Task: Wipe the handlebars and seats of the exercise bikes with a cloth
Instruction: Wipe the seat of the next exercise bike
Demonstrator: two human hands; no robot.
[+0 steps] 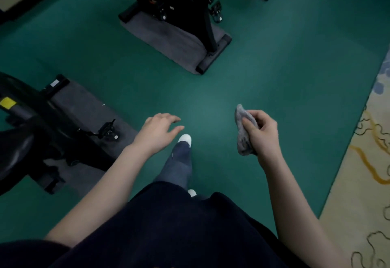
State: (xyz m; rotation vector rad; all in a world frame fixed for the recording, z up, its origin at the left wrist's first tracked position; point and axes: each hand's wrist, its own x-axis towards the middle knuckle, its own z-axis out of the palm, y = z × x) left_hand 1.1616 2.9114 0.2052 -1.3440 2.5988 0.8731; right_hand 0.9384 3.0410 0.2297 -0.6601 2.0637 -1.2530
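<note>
Right hand (261,132), right of centre, has its fingers curled round the bunched grey cloth (243,141) and holds it clear of the green floor (285,67), probably ready for wiping. Left hand (160,130), centre frame, is empty with fingers loosely extended and palm down. Neither touches a bike: one exercise bike (42,119) at left edge, another bike (181,3) top centre, both on grey mats.
</note>
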